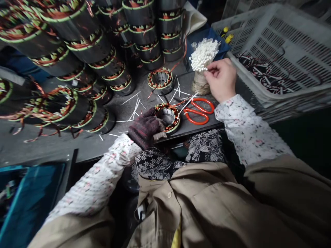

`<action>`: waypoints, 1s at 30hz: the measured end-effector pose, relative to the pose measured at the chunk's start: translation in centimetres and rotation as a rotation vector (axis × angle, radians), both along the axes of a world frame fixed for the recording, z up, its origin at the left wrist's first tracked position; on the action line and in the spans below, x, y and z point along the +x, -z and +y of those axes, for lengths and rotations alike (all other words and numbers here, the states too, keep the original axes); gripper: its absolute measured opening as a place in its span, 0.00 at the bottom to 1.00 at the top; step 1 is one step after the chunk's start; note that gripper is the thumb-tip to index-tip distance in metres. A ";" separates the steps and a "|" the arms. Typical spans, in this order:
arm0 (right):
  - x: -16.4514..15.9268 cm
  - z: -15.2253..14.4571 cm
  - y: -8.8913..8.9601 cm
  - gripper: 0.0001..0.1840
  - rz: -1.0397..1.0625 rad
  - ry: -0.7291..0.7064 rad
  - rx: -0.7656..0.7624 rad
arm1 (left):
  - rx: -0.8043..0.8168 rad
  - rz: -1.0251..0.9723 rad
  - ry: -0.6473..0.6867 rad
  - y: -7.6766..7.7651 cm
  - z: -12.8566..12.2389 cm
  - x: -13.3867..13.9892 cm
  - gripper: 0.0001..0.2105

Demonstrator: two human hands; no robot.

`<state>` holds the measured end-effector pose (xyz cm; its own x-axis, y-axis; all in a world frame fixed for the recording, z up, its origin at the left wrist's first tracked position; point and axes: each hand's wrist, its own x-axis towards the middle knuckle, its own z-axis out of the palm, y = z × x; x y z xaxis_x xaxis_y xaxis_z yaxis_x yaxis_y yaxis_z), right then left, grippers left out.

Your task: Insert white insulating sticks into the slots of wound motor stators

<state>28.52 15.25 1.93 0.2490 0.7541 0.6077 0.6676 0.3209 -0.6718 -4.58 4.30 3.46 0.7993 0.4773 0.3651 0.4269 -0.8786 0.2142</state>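
Observation:
My left hand (pixel 147 127), in a dark knitted glove, is closed around the near left side of a small motor stator (pixel 177 128) at the table's front edge. Orange windings and a pale green rim show on the stator's top, and a thin white stick leans out of it. Bare and pinched, my right hand (pixel 222 78) has its thumb and forefinger on a white stick at the edge of a bunch of white sticks (pixel 204 51). The bunch stands upright in a wrapped holder (pixel 200 82). Orange-handled scissors (pixel 198 111) lie between my hands.
Another stator (pixel 160 81) stands just behind, with loose white sticks (pixel 135 107) scattered around. Tall stacks of stators (pixel 144 31) fill the back and left. At right is a grey plastic crate (pixel 269 44) with dark wire pieces inside. A teal bin (pixel 38 199) sits lower left.

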 end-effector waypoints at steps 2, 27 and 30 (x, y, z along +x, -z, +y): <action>0.8 0.7 -0.6 0.07 -0.073 -0.009 0.008 | 0.040 -0.105 -0.062 1.2 -0.5 0.5 0.07; -8.7 -13.4 2.5 0.14 0.185 -0.750 -0.179 | -0.183 -0.504 -0.544 4.0 -4.1 5.2 0.32; -9.4 -13.2 2.2 0.12 0.214 -0.696 -0.198 | -0.290 -0.650 -0.496 3.9 -4.0 5.5 0.19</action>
<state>19.12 2.06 -0.27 -0.2277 0.8703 0.4366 0.2029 0.4810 -0.8529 0.96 0.25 -0.49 0.1498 0.8606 0.4868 0.4614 -0.4963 0.7354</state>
